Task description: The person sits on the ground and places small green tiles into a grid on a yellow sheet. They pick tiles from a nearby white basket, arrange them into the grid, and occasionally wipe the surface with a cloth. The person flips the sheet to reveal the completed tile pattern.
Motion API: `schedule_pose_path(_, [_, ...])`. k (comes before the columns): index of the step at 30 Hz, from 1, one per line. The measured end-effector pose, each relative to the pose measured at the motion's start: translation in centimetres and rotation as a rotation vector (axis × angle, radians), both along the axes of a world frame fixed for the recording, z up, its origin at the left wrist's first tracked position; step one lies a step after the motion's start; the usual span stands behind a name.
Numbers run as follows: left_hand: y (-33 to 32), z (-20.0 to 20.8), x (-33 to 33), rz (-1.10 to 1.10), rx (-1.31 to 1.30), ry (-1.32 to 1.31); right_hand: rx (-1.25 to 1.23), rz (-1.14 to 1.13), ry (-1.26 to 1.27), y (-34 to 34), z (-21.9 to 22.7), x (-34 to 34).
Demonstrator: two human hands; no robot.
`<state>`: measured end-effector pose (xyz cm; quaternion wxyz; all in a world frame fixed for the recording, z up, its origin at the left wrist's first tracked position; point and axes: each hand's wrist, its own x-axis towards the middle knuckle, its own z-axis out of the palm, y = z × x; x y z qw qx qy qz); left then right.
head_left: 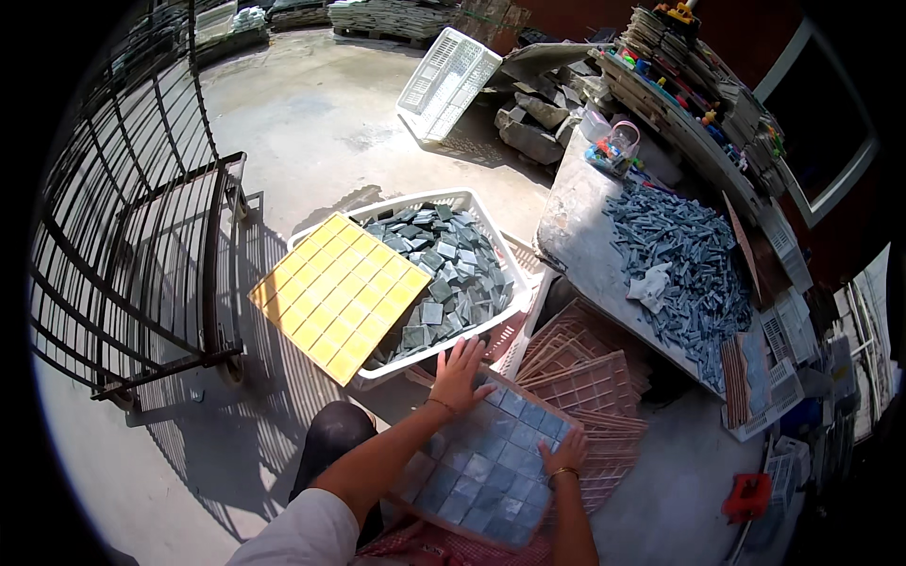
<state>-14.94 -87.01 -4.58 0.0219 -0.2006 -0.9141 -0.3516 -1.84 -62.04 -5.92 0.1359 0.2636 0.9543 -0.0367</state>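
Black metal cart at left, floor gap, then yellow grid board overlapping white basket of loose tiles; basket crowds far-left side of tile panel. Left hand: fingers spread at far-left edge, contact unclear. Panel over lap: squarish, no clear long axis, far edge slanting down rightward. Right hand: fingers apart on right edge. Beyond: stacked trays, counter bearing grey strips.

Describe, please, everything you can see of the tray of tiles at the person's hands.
The tray has a thin pinkish rim, seemingly plastic, and holds rows of square blue-grey tiles resembling stone. It sits askew, low in view. The right hand touches its right edge; the left hand is at its far-left corner.
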Motion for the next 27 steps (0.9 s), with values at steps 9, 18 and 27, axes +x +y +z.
schedule_pose_path(9, [-32.7,-17.0,-5.9,1.328,0.962,-0.732,-0.755,-0.139,0.885,-9.6,0.8,8.6])
schedule_pose_path(18, [-27.3,-5.3,-7.6,0.807,1.283,-0.524,-0.579,-0.085,0.907,-9.3,5.8,11.7])
schedule_pose_path(27, [-21.4,5.6,4.1,0.098,1.284,-0.64,-1.048,-0.326,1.127,-9.1,4.9,13.3])
